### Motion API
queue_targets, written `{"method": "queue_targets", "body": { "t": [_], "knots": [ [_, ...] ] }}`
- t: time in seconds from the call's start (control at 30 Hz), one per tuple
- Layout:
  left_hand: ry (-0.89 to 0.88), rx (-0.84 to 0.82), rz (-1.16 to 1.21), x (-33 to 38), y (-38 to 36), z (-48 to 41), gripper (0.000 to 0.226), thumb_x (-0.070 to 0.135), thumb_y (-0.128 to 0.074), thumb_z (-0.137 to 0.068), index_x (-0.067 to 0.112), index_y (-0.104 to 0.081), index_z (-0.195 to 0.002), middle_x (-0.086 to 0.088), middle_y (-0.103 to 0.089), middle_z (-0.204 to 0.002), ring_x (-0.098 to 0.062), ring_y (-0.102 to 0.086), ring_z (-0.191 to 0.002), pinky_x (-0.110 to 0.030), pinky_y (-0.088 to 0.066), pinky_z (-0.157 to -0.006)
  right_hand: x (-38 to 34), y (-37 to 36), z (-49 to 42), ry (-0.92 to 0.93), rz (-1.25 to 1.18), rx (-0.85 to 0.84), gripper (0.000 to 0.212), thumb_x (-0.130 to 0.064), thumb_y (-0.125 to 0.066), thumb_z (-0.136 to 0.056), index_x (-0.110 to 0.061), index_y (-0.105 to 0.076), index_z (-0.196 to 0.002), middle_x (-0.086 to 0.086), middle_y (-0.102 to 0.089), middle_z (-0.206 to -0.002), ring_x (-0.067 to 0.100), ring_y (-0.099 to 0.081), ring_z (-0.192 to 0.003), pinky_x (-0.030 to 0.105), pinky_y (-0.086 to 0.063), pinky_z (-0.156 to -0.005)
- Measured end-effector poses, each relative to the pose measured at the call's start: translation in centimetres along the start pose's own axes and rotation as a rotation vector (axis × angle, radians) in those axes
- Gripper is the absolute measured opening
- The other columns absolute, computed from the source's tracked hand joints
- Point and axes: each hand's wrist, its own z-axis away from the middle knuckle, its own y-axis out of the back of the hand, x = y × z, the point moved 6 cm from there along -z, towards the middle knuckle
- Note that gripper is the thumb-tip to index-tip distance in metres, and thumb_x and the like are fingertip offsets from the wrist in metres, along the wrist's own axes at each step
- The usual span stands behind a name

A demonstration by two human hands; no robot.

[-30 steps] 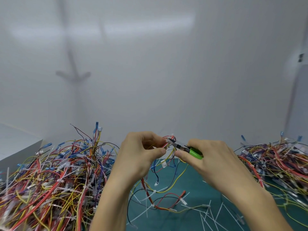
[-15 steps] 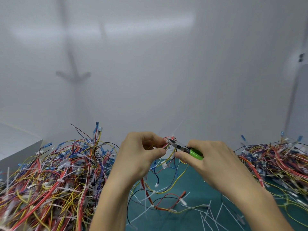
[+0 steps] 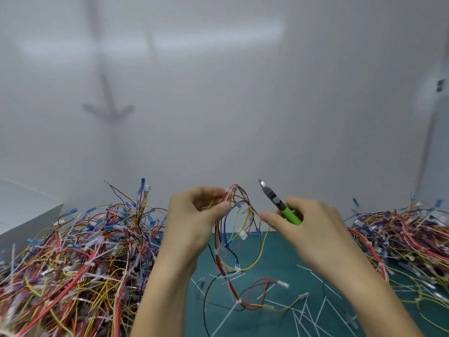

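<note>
Two bare hands work above a dark green table mat [image 3: 279,259], and we label each in turn. The left hand [image 3: 194,222] is clenched on the upper end of a tied bundle of thin red, yellow, blue and black wires [image 3: 220,254], pinching it between the thumb and curled fingers. From that grip the bundle hangs down and trails onto the mat, where its lower loops lie near the middle, bound at several places by white plastic cable ties [image 3: 239,269]. The right hand [image 3: 308,229] grasps small metal cutters with a bright green handle [image 3: 290,215]. Its fingers wrap the handle and its thumb stretches toward the bundle, the tip just beside a yellow wire; we cannot tell whether they touch. The cutters' grey tip points up and to the left, near the bundle's top but apart from it. On the person's left we note a large heap of loose multicoloured wires [image 3: 73,259]; a second such heap [image 3: 408,234] lies on the right. Thin white cable-tie offcuts [image 3: 303,312] are scattered over the near mat, a white box [image 3: 24,215] stands at far left, and a plain white wall [image 3: 218,93] closes the background.
</note>
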Motion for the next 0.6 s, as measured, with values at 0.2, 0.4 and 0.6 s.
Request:
{"method": "queue_targets", "body": {
  "t": [0.2,0.4,0.6],
  "knots": [
    [0.094,0.140,0.305,-0.5,1.0,-0.2,0.018,-0.002,-0.074,-0.080,0.014,-0.073,-0.088,0.002,-0.075,-0.078,-0.005,-0.067,-0.071,-0.015,-0.053,-0.061,0.8,-0.9,0.0,-0.092,-0.016,-0.116,0.026,-0.048,-0.066,-0.085,-0.024,-0.068,-0.077,-0.005,-0.069,-0.067,0.012,-0.059,-0.066,0.021,-0.039,-0.052],
    [0.137,0.167,0.447,-0.5,1.2,-0.3,0.016,-0.001,-0.070,-0.083,0.012,-0.071,-0.094,-0.003,-0.075,-0.086,-0.011,-0.067,-0.075,-0.017,-0.054,-0.062,0.4,-1.5,0.3,-0.103,-0.065,-0.158,0.022,-0.048,-0.068,-0.081,-0.028,-0.070,-0.072,-0.014,-0.068,-0.066,0.002,-0.051,-0.054,0.018,-0.038,-0.049],
    [0.110,0.143,0.445,-0.2,0.8,-0.1,0.016,0.003,-0.071,-0.083,0.013,-0.072,-0.095,0.000,-0.076,-0.085,-0.009,-0.065,-0.074,-0.019,-0.051,-0.064,-0.2,-2.2,0.5,-0.090,-0.084,-0.174,0.017,-0.042,-0.074,-0.081,-0.027,-0.070,-0.073,-0.007,-0.064,-0.063,0.005,-0.054,-0.059,0.011,-0.040,-0.049]
  ]
}}
